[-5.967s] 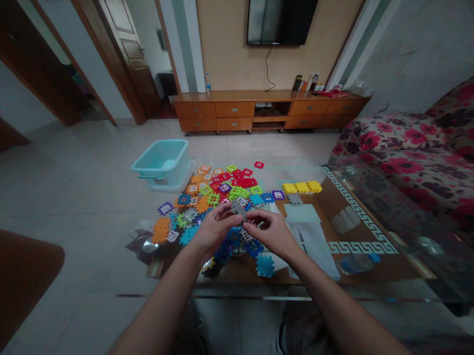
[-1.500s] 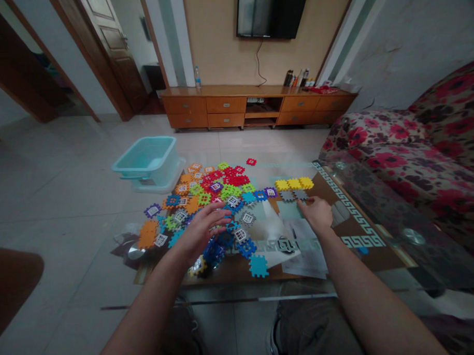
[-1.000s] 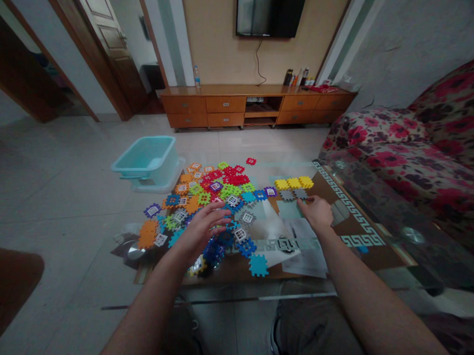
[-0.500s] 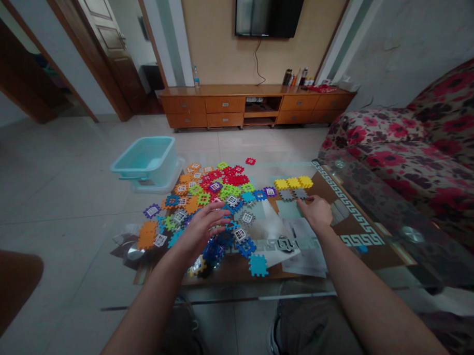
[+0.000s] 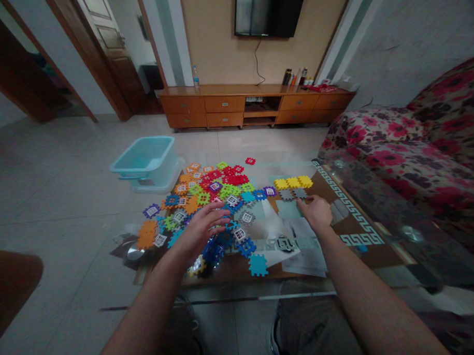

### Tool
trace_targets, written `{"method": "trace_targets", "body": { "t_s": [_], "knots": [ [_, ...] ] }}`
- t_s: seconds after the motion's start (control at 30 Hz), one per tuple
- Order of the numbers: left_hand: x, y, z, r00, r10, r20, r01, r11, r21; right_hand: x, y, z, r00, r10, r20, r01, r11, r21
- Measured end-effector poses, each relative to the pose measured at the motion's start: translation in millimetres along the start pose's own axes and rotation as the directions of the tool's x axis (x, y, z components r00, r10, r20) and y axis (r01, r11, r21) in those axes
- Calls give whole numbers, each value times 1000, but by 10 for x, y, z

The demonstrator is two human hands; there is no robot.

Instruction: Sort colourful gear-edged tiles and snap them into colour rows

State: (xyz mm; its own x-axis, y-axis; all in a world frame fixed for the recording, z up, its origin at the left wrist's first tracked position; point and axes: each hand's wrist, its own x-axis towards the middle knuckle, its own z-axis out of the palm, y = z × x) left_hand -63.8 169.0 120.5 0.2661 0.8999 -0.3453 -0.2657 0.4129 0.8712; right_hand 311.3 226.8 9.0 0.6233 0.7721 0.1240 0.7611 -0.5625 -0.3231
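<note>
My left hand (image 5: 207, 222) hovers open over the loose pile, fingers stretched apart and nothing visible in them. Blue interlocking building tiles (image 5: 246, 246) lie by it, and a grey window tile (image 5: 246, 217) is just to its right. At the right of the glass table my right hand (image 5: 317, 214) has thumb and index finger at the near edge of a grey interlocking tile (image 5: 300, 194). Another grey tile (image 5: 286, 195) sits to the left of that one. Behind both grey tiles runs a row of yellow tiles (image 5: 293, 183).
Red tiles (image 5: 237, 178) and orange tiles (image 5: 148, 235) are part of the mixed pile. A turquoise tub (image 5: 146, 160) stands beyond the table's left side. Paper sheets (image 5: 305, 247) show between my arms, with a single turquoise tile (image 5: 258, 265) near the front edge.
</note>
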Motion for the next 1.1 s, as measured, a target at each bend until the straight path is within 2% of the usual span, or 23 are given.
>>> {"method": "trace_targets", "body": {
  "t_s": [0.77,1.1],
  "knots": [
    [41,-33,-37,1000,6,8,-7,1000,17,10,36,21,998,-60,3,60,998,-5],
    [37,-37,-35,1000,11,3,-11,1000,22,27,26,41,999,-39,-5,39,999,-5]
  ]
}}
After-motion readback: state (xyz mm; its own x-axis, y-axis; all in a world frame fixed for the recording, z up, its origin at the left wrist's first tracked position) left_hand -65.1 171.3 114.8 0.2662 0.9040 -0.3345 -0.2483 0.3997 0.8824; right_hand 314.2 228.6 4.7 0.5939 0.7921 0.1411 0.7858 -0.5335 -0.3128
